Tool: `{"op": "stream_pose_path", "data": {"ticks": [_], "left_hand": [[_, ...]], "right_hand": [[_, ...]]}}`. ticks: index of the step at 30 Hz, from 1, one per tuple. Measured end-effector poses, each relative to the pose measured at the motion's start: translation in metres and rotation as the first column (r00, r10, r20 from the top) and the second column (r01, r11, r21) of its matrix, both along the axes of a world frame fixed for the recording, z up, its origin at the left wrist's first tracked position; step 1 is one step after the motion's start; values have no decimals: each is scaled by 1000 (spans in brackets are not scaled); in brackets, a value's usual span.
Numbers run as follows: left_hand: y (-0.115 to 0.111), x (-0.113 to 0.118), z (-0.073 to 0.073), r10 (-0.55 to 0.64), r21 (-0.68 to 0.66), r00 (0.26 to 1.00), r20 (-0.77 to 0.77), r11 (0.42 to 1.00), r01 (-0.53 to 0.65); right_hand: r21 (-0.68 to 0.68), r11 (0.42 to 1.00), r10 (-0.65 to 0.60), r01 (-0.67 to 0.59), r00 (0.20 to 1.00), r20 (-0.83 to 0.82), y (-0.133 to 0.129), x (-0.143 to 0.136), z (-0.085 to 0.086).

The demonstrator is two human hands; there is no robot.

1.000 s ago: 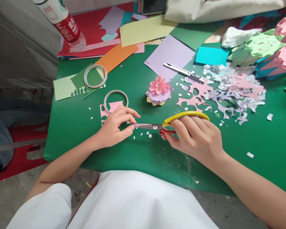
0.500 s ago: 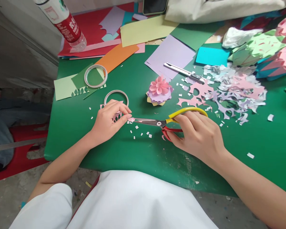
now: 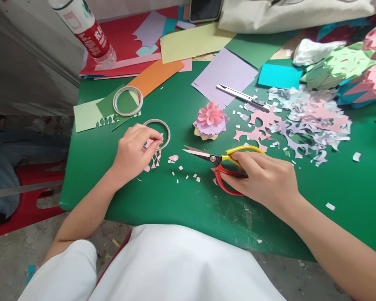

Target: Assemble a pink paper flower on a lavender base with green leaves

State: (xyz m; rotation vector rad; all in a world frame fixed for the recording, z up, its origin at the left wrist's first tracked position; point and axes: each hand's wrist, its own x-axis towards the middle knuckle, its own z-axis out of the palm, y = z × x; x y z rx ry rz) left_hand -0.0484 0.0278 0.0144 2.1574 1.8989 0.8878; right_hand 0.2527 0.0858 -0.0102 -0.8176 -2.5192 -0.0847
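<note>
My right hand [image 3: 265, 173] grips scissors [image 3: 213, 159] with one yellow and one red handle loop. Their blades are slightly apart and point left, with nothing between them. Thumb and fingers of my left hand [image 3: 133, 152] are pinched together at the inner edge of a tape roll [image 3: 166, 127]; what they hold, if anything, is hidden. Under that hand lie pink paper cutouts [image 3: 156, 159], partly covered. A small pink paper petal [image 3: 174, 158] rests on the green table [image 3: 175, 205] between the hands. Beyond the scissors stands a layered paper flower [image 3: 210, 119], pink over purple and yellow.
A utility knife [image 3: 242, 97] lies across purple sheets [image 3: 225, 71]. Paper scraps [image 3: 313, 121] are heaped at right near folded paper pieces [image 3: 344, 62]. Another tape roll [image 3: 128, 101] sits on green paper. A bottle [image 3: 94, 39] stands at the back left; a phone [image 3: 205, 9] lies behind.
My left hand has moved left, away from the scissors' tips, leaving the pink petal on the table. The scissors have shifted slightly right and their blades have opened.
</note>
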Motion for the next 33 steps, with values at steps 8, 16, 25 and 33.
{"op": "stream_pose_path", "data": {"ticks": [8,16,25,33], "left_hand": [[10,-71,17,429,34,874,-229,900,-434],[15,-121,-2,410,-159,874,-262,875,-458],[43,-147,-26,547,-183,836,-27,820,-543],[41,-146,-23,571,-212,816,88,811,-545]], "right_hand": [[196,980,5,-26,994,111,5,4,6],[256,963,49,-80,991,124,7,3,3],[273,959,40,-76,990,134,9,2,0],[267,961,30,-68,989,144,11,2,-1]]}}
